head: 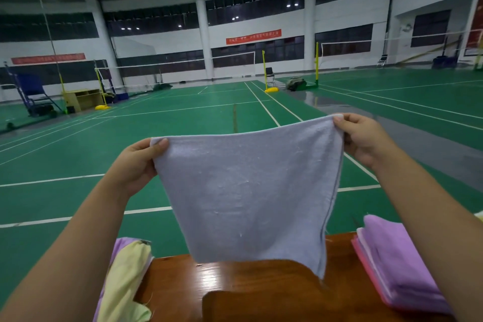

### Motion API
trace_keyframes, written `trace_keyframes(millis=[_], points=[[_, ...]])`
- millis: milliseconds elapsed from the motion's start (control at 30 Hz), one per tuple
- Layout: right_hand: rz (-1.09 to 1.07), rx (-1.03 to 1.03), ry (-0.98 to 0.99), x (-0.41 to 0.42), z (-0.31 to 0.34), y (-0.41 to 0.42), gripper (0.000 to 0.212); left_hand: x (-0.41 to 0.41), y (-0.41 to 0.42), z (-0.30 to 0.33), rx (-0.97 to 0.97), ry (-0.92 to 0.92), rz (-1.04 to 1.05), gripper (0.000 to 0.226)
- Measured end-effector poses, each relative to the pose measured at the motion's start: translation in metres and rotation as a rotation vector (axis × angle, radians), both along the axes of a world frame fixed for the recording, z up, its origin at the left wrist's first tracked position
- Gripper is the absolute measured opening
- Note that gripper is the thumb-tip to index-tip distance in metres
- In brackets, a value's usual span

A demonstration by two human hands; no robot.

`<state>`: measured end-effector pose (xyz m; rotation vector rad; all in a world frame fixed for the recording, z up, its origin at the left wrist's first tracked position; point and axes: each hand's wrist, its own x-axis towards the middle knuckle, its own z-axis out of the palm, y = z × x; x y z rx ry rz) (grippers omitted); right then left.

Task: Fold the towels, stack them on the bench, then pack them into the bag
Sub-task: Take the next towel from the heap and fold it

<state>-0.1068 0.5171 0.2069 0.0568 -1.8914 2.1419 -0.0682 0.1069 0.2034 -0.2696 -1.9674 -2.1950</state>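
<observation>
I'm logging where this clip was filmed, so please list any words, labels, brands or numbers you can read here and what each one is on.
Nothing here can be read for certain.
Red banner on the far wall: pale characters, too small and blurred to read.
Red banner on the left wall: lettering too blurred to read.
Grey towel, folded stack, unfolded towels, wooden bench: no label or print visible.

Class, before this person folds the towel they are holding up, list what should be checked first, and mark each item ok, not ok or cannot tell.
1. Left hand pinches a top corner of the pale blue towel: ok.
2. Right hand pinches the other top corner: ok.
3. Towel hangs flat, untwisted: ok.
4. Bare bench space below for folding: ok.
5. Folded stack on the right looks tidy: ok.
6. Bag within reach: cannot tell, none in view.
</observation>
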Motion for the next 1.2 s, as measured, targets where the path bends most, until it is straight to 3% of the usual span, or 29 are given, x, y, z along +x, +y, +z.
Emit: trace_keyframes(millis=[233, 333, 433, 533, 633, 833, 933, 1033, 1200], points=[[0.086, -0.136, -0.016, 0.002, -0.016, 0.001, 0.01, -0.001, 0.015, -0.027, 0.122, -0.025, 0.214, 0.009], [0.183, -0.277, 0.05, 0.005, -0.014, 0.004, 0.012, 0.008, 0.018, -0.029, 0.195, -0.012, 0.167, 0.023], [0.242, -0.282, 0.06, 0.011, -0.011, 0.007, 0.009, 0.01, 0.014, -0.028, 0.228, 0.0, 0.123, 0.031], [0.249, -0.212, -0.035, 0.008, -0.023, 0.001, 0.035, 0.001, 0.013, -0.038, 0.247, -0.092, 0.165, 0.012], [0.219, -0.231, -0.089, 0.004, -0.039, -0.003, 0.012, -0.01, 0.011, -0.056, 0.287, -0.152, 0.224, 0.011], [0.064, -0.346, -0.323, 0.004, -0.064, -0.029, 0.016, -0.006, 0.037, -0.082, 0.248, -0.273, 0.408, 0.018], [0.056, -0.362, -0.396, 0.016, -0.091, -0.055, 0.014, 0.015, 0.081, -0.097, 0.22, -0.242, 0.367, 0.021], [0.033, -0.29, -0.398, 0.032, -0.125, -0.085, 0.01, 0.035, 0.123, -0.12, 0.178, -0.281, 0.282, 0.023], [-0.026, 0.077, -0.323, 0.068, -0.175, -0.122, 0.007, 0.06, 0.167, -0.156, -0.033, -0.312, 0.18, 0.019]])
